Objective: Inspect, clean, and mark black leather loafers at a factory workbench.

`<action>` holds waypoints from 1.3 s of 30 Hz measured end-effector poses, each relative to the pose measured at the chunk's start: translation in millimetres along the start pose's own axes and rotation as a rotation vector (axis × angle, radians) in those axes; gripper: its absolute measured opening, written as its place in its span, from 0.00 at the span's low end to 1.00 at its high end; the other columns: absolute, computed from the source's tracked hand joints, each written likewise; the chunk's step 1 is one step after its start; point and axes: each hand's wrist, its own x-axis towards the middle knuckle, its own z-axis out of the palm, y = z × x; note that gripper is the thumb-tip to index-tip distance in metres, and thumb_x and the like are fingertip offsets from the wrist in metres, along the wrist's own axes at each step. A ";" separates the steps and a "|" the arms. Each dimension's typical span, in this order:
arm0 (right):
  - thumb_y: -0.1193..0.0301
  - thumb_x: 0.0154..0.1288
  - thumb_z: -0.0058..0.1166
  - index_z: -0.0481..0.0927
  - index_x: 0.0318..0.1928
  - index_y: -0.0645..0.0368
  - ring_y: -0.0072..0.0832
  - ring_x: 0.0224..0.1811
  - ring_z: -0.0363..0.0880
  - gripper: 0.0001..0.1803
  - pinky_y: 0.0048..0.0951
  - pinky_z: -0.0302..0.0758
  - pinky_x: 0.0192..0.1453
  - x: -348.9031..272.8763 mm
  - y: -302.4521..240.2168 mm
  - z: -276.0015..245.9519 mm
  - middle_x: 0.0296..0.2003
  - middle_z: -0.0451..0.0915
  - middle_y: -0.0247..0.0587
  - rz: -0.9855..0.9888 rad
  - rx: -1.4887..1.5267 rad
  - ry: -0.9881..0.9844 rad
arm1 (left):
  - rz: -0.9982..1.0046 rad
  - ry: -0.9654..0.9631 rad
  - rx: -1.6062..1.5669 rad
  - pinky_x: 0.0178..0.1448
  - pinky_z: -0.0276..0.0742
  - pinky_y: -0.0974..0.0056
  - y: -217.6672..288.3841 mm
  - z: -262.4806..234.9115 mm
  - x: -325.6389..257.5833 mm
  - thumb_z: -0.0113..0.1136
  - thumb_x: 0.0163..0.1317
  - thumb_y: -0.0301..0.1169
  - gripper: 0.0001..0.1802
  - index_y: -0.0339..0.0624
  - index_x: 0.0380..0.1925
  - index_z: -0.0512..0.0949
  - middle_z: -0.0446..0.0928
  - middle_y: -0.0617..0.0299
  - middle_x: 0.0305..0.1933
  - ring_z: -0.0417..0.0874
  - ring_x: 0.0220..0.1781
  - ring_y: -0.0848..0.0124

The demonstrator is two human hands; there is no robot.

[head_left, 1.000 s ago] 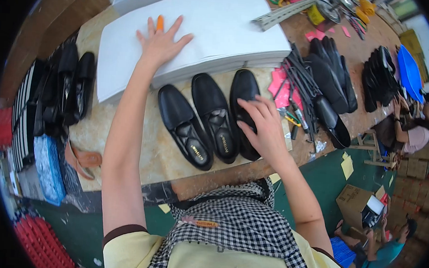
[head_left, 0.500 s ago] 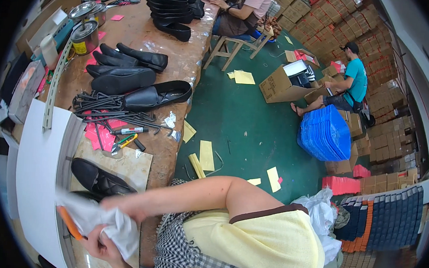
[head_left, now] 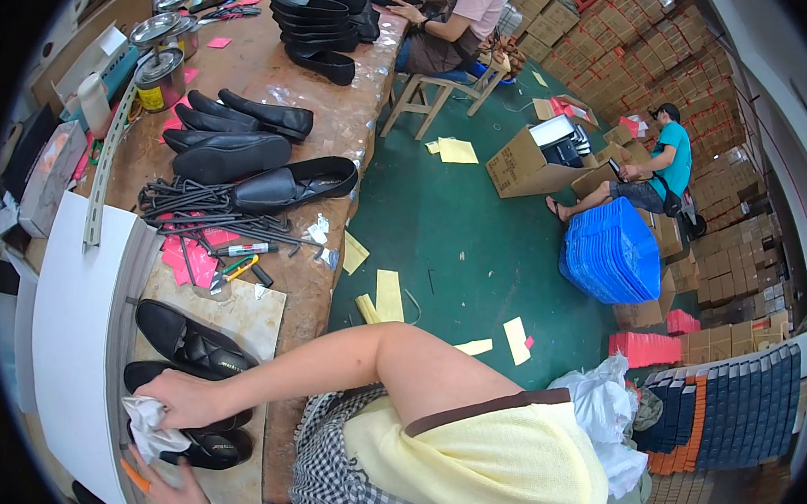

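Note:
My right hand (head_left: 177, 399) is closed on a crumpled white cloth (head_left: 149, 426), which it presses down among black shoes on the bench. Below it, the toe end of one black shoe (head_left: 223, 449) shows; the hand and cloth hide part of its length. A black loafer with a quilted front (head_left: 197, 341) lies just beyond, and another dark shoe part (head_left: 142, 373) sticks out from under the hand. My left hand (head_left: 176, 492), at the lower edge, touches the nearer shoe. A slim orange thing (head_left: 135, 476) lies along its fingers; its kind is unclear.
Black hooks or rods (head_left: 189, 204), pink slips (head_left: 189, 259), a marker (head_left: 248, 249) and an orange-yellow cutter (head_left: 236, 269) lie farther up the bench. Several black shoes (head_left: 234, 154) and cans (head_left: 160, 78) stand beyond. A white board (head_left: 80, 325) borders the left. Two people work farther off.
The white cloth has gone down from between my two hands onto the shoe, held by my right hand. My left hand has let go of the cloth and moved lower.

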 end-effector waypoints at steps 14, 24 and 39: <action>0.62 0.55 0.59 0.88 0.32 0.50 0.37 0.42 0.79 0.10 0.41 0.68 0.45 4.9 73.4 96.7 0.37 0.82 0.42 -0.370 -1.376 -0.471 | -0.236 -0.231 -0.107 0.55 0.77 0.62 -22.5 8.1 25.7 0.62 0.61 0.24 0.36 0.41 0.71 0.65 0.77 0.46 0.60 0.81 0.51 0.66; 0.63 0.56 0.59 0.76 0.43 0.55 0.32 0.52 0.74 0.15 0.42 0.63 0.59 39.9 66.7 75.6 0.36 0.83 0.34 -0.202 -1.276 -0.254 | -0.412 -0.082 0.197 0.58 0.76 0.60 68.2 19.4 21.2 0.68 0.54 0.28 0.44 0.42 0.72 0.62 0.78 0.40 0.59 0.83 0.58 0.56; 0.72 0.61 0.55 0.77 0.32 0.58 0.35 0.31 0.87 0.04 0.34 0.83 0.32 -21.0 53.6 -238.7 0.32 0.81 0.45 0.258 -1.824 0.059 | -0.762 0.332 -0.894 0.43 0.79 0.68 116.4 35.2 -49.2 0.53 0.63 0.31 0.32 0.27 0.66 0.65 0.80 0.56 0.41 0.82 0.37 0.72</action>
